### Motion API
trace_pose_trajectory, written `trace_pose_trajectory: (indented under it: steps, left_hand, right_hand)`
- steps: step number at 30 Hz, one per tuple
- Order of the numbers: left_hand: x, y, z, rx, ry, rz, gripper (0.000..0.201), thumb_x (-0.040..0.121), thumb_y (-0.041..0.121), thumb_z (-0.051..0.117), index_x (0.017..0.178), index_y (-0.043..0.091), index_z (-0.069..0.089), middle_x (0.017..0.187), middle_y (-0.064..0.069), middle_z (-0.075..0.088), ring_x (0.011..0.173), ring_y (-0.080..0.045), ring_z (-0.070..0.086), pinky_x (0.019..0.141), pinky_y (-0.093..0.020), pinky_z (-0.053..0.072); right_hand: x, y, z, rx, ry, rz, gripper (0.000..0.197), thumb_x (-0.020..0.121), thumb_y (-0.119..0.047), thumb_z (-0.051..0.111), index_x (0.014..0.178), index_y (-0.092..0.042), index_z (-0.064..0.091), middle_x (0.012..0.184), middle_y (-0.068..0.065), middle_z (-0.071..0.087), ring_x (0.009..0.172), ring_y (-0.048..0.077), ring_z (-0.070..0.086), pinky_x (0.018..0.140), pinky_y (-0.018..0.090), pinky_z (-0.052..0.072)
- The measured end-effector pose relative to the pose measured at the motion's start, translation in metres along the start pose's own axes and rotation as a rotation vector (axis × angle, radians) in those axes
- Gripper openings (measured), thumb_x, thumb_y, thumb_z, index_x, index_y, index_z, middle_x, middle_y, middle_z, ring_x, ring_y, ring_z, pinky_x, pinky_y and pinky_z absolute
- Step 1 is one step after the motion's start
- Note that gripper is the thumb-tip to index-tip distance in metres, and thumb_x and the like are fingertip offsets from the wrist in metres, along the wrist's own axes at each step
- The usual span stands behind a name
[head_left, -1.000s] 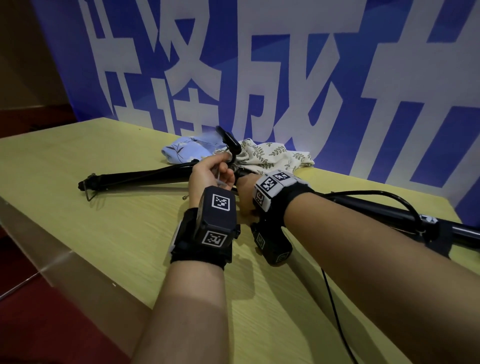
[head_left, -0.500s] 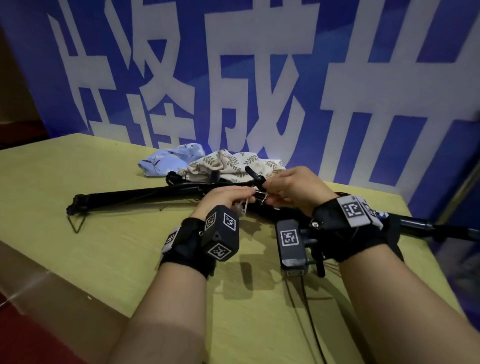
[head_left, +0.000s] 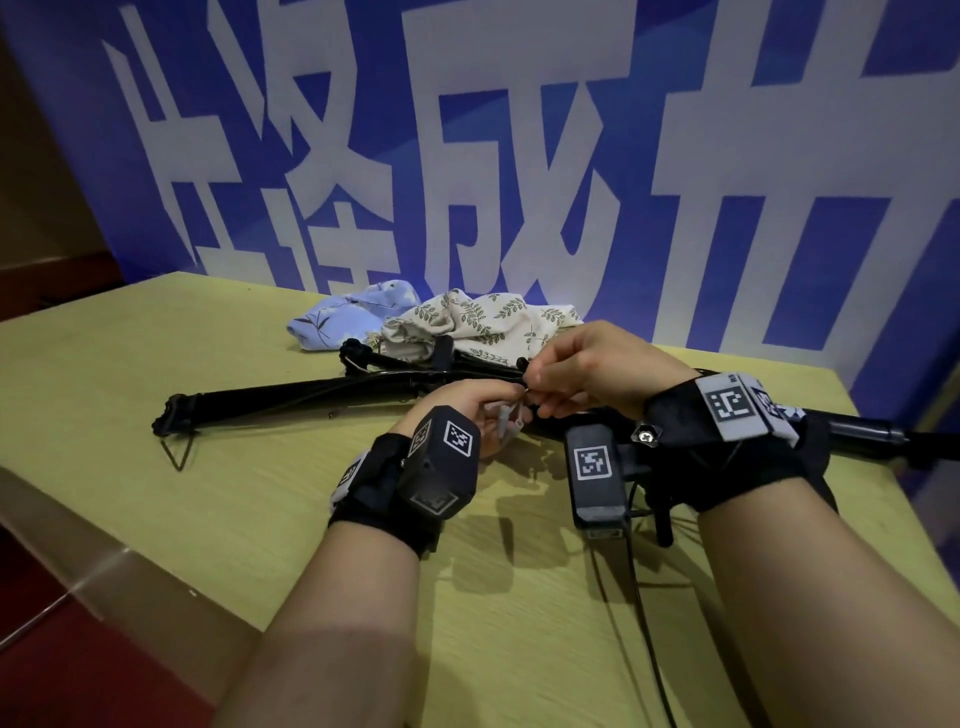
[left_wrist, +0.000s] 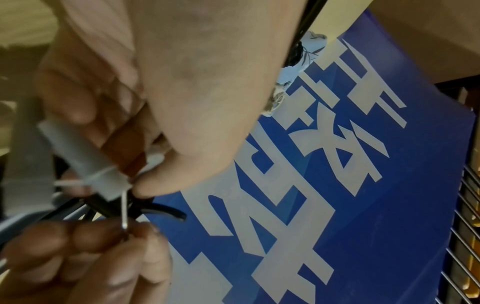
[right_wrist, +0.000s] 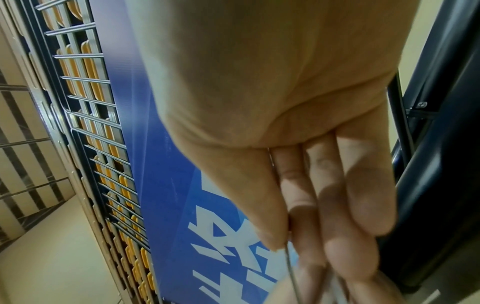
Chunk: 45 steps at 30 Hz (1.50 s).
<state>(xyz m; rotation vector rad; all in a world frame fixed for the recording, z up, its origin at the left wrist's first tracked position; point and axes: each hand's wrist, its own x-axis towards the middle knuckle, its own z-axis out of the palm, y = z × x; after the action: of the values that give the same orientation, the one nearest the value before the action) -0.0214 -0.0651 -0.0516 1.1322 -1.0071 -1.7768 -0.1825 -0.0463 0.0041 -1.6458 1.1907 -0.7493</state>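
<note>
A thin silver metal wire (left_wrist: 125, 209) runs straight from the right hand's fingers (left_wrist: 85, 236), which pinch its end, to a pale grey plastic tube (left_wrist: 75, 152), gripped slantwise in the left hand's fingers (left_wrist: 75, 102).

Blue cloth (head_left: 353, 317), leaf-print cloth (head_left: 488, 319) touching, on table (head_left: 156, 358), before banner (head_left: 519, 156).

Both forearms stretched forward; left hand (head_left: 475, 415) and right hand (head_left: 597, 371) sat fingertip to fingertip, fingers curled, pinching.

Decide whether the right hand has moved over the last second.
Yes. The right hand has shifted right: it sat below the left end of the leafy cloth, and now lies beside its right end.
</note>
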Motion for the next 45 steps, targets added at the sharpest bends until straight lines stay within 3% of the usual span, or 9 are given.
trace_pose_trajectory:
  steps: [3,7,9,12,16,19,22,36,45]
  left_hand:
    - [0.0,-0.001,-0.001,0.063,-0.042,-0.043,0.044,0.094,0.021,0.049,0.058,0.012,0.071,0.056,0.001,0.06,0.042,-0.004,0.052,0.036,-0.011,0.036]
    - [-0.004,-0.003,0.003,0.018,-0.005,0.02,0.013,0.096,0.019,0.051,0.087,0.015,0.06,0.058,0.002,0.063,0.053,-0.01,0.064,0.047,-0.016,0.048]
    - [-0.003,-0.003,0.003,-0.03,-0.011,0.052,0.009,0.097,0.019,0.05,0.089,0.017,0.055,0.058,0.0,0.062,0.054,-0.013,0.066,0.046,-0.017,0.05]
    - [-0.004,0.001,0.002,-0.138,-0.038,0.085,0.027,0.099,0.033,0.046,0.084,0.014,0.057,0.061,-0.002,0.065,0.055,-0.015,0.067,0.045,-0.02,0.053]
    - [-0.009,0.004,-0.001,-0.286,-0.193,0.165,0.051,0.089,0.048,0.046,0.098,0.001,0.063,0.079,-0.011,0.066,0.07,-0.023,0.069,0.062,-0.03,0.058]
    - [-0.007,0.001,0.001,-0.266,-0.182,0.253,0.038,0.084,0.033,0.053,0.107,0.004,0.061,0.082,-0.008,0.059,0.071,-0.021,0.067,0.065,-0.029,0.059]
    - [-0.003,0.0,0.006,-0.232,-0.095,0.323,0.023,0.095,0.022,0.047,0.104,0.008,0.063,0.076,-0.006,0.054,0.067,-0.02,0.066,0.062,-0.028,0.058]
    - [-0.008,0.004,0.005,-0.287,-0.074,0.465,0.021,0.094,-0.006,0.043,0.103,0.0,0.061,0.073,-0.007,0.061,0.063,-0.014,0.066,0.06,-0.022,0.057]
    - [-0.001,0.002,0.007,-0.204,0.088,0.537,0.015,0.097,0.014,0.051,0.091,0.006,0.063,0.061,0.001,0.059,0.054,-0.01,0.063,0.053,-0.018,0.054]
  right_hand:
    - [-0.001,0.001,-0.001,0.036,0.002,0.0,0.011,0.09,0.0,0.058,0.081,-0.002,0.064,0.068,0.01,0.069,0.06,0.017,0.067,0.063,0.025,0.056]
    - [0.001,0.001,0.0,0.231,0.105,-0.072,0.017,0.092,0.002,0.053,0.079,-0.006,0.059,0.071,0.009,0.061,0.06,0.017,0.066,0.06,0.022,0.053]
    - [0.004,0.001,0.0,0.306,0.162,-0.087,0.014,0.094,-0.002,0.053,0.082,-0.007,0.059,0.074,0.008,0.06,0.063,0.018,0.068,0.058,0.021,0.054]
    - [0.007,0.003,0.002,0.36,0.21,-0.073,0.014,0.095,-0.002,0.051,0.085,-0.006,0.059,0.075,0.008,0.06,0.069,0.022,0.069,0.059,0.022,0.055]
    - [0.009,0.006,0.001,0.371,0.263,-0.066,0.014,0.094,-0.001,0.05,0.084,-0.006,0.059,0.076,0.009,0.059,0.07,0.023,0.067,0.064,0.025,0.056]
    - [0.01,0.007,-0.001,0.382,0.278,-0.072,0.015,0.094,-0.001,0.05,0.083,-0.007,0.059,0.075,0.009,0.06,0.069,0.021,0.068,0.065,0.026,0.056]
    - [0.009,0.006,-0.001,0.371,0.291,-0.091,0.016,0.094,-0.002,0.05,0.082,-0.008,0.059,0.075,0.009,0.06,0.067,0.019,0.067,0.062,0.023,0.055]
    - [0.006,0.0,0.001,0.374,0.314,-0.181,0.009,0.094,-0.002,0.052,0.096,0.001,0.061,0.076,0.009,0.063,0.063,0.016,0.067,0.063,0.022,0.055]
    - [0.006,-0.001,0.004,0.315,0.277,-0.189,0.011,0.093,-0.001,0.052,0.088,-0.004,0.061,0.072,0.008,0.063,0.058,0.014,0.066,0.059,0.021,0.052]
